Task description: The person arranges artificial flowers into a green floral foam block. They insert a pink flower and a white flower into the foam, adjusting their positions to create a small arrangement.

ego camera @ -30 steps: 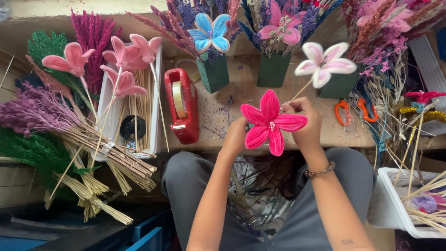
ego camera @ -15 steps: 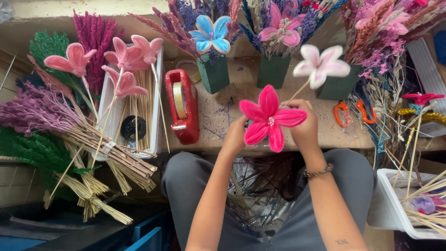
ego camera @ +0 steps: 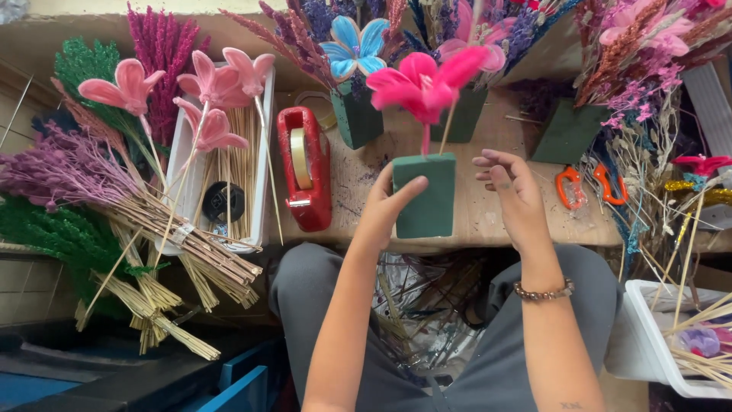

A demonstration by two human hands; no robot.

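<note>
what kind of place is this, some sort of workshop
Probably a craft bench for making artificial flower arrangements: bundles of dyed dried grasses, a red tape dispenser, and the left hand holding a green foam block with a pink fabric flower.

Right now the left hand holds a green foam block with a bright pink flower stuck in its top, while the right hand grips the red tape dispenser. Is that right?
Not quite. In the head view the right hand is open beside the green foam block, not gripping the red tape dispenser, which lies untouched on the bench. The left hand does hold the block, with the bright pink flower on top.

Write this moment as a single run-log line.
left hand: holds green foam block | right hand: open beside block | bright pink flower: stuck in block
</note>
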